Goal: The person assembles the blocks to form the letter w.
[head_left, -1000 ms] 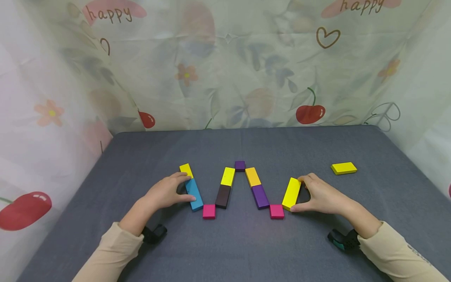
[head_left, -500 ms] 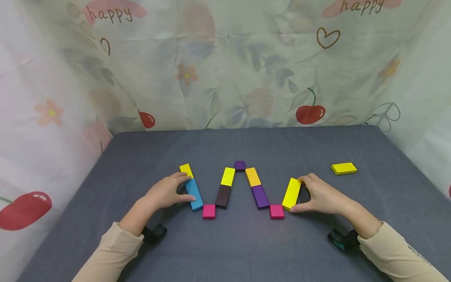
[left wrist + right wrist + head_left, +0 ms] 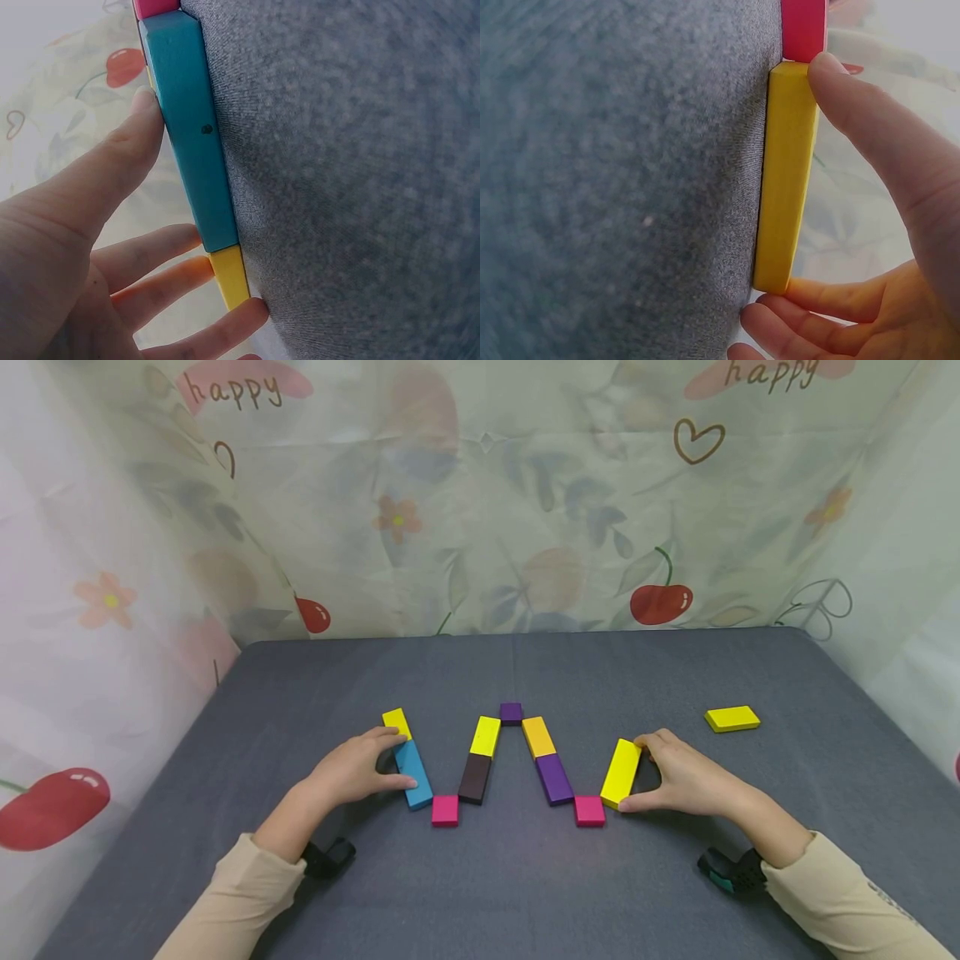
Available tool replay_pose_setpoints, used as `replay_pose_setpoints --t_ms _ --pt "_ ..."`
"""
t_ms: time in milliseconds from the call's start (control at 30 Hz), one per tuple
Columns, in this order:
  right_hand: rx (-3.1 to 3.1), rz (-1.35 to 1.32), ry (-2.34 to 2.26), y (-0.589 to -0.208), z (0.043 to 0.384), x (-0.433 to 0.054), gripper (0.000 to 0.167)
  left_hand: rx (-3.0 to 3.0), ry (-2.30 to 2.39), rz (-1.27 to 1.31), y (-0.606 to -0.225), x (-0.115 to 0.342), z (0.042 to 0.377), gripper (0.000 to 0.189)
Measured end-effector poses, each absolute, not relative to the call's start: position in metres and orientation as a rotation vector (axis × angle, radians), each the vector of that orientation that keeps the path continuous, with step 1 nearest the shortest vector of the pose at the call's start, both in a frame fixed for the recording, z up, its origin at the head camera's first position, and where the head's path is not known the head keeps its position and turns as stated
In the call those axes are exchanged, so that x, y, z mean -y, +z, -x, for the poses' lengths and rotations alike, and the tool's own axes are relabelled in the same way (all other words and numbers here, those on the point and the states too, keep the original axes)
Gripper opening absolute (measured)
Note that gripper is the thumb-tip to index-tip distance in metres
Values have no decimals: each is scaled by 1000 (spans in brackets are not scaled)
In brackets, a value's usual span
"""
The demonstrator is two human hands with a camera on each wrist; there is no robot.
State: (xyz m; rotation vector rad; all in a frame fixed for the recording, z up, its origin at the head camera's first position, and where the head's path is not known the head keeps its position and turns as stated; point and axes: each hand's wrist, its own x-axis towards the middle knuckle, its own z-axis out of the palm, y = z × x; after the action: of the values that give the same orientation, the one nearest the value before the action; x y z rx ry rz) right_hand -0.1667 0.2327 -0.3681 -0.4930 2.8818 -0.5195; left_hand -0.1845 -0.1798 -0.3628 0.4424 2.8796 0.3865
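Observation:
In the head view my left hand (image 3: 352, 768) touches the blue block (image 3: 413, 775); its thumb lies near the block's front end. In the left wrist view other fingertips meet the blue block's far end and the small yellow block (image 3: 229, 277) behind it. On the right, my right hand (image 3: 678, 775) holds a long yellow block (image 3: 621, 772) by its two ends, thumb at the front and index finger at the back. That block's front end meets a pink block (image 3: 589, 811). Another pink block (image 3: 445, 811) adjoins the blue block's front end.
Between the pink blocks, the zigzag includes a yellow block (image 3: 485, 736), a dark brown block (image 3: 475, 778), a small purple block (image 3: 511, 714), an orange block (image 3: 538, 737) and a longer purple block (image 3: 554, 778). A separate yellow block (image 3: 732, 719) lies at the right on the grey table (image 3: 510, 893).

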Motion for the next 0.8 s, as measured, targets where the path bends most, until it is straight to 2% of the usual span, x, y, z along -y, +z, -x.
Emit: replay_pose_setpoints --t_ms 800 --pt "-2882 503 -515 -369 169 -232 94 -2884 385 -453 -365 181 185 74"
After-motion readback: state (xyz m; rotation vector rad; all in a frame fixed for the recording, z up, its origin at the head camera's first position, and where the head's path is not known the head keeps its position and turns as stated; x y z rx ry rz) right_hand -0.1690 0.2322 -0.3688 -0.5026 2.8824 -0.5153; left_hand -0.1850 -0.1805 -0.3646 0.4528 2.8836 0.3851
